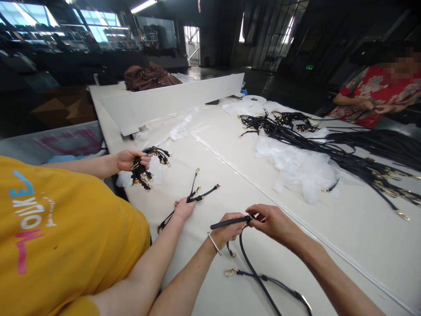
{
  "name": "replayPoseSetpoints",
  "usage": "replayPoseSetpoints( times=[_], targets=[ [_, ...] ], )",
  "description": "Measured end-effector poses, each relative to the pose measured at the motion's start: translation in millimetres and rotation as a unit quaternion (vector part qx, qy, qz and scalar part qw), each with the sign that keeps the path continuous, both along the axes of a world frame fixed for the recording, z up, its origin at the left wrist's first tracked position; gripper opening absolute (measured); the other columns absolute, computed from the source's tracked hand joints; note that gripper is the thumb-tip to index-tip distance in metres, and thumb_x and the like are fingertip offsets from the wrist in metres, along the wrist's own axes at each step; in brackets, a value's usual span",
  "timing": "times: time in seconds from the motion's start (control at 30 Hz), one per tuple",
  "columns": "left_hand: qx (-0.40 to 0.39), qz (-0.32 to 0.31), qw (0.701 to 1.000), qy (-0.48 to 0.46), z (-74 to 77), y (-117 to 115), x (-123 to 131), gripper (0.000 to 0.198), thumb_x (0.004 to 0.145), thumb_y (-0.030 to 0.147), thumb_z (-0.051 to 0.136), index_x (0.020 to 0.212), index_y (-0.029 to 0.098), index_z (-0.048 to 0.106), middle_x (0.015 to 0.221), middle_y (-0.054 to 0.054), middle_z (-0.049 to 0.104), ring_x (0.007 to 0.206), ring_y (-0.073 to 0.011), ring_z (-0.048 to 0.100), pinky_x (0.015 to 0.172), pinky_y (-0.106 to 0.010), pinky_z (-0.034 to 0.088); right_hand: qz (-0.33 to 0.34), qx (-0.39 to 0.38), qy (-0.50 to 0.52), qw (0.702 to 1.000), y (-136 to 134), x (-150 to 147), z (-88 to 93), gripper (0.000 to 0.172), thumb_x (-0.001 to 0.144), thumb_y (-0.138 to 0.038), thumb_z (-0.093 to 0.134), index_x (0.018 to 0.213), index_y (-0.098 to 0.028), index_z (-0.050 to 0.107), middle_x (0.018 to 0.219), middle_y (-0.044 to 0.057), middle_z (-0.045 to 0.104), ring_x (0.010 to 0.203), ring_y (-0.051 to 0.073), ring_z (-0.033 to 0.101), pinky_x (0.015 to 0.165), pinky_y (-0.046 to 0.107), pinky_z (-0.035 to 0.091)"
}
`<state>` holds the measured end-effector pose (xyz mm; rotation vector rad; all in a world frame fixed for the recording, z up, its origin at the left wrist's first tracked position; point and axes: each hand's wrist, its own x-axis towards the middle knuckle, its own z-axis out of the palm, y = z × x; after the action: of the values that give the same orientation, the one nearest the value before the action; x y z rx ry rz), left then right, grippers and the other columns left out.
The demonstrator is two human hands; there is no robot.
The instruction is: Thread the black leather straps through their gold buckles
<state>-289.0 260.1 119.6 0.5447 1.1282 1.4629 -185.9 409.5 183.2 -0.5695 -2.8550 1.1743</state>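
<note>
Close in front of me, my left hand, a bracelet at its wrist, is closed on a black strap. The flat end of the strap points left across that hand. The thumb and fingers of my right hand pinch the strap at a small metal fitting, right beside the left fingers. From there the strap hangs in a loop to the table's near side. Below my hands lies a gold snap hook on a strap section with a gold slider. Fingers partly hide the pinched fitting.
A co-worker in a yellow shirt holds bundles of short black straps in both hands at my left. Across the white table lie a pile of long straps and plastic wrapping. Another person handles straps far right.
</note>
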Motion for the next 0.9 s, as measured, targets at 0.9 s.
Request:
replayPoseSetpoints(
  times=[0.9],
  targets=[
    [-0.038,-0.042,0.998,-0.02,-18.4,-8,9,0.021,0.078,0.034,0.056,0.073,0.015,0.063,0.047,0.011,0.022,0.042,-0.0061,0.011,0.041,-0.025,0.008,0.105,0.05,-0.09,0.989,-14,20,-6.5,0.031,0.078,-0.012,0.043,0.079,-0.024,0.072,0.072,-0.002,0.069,0.062,0.013,0.055,0.061,0.024,0.037]
  ],
)
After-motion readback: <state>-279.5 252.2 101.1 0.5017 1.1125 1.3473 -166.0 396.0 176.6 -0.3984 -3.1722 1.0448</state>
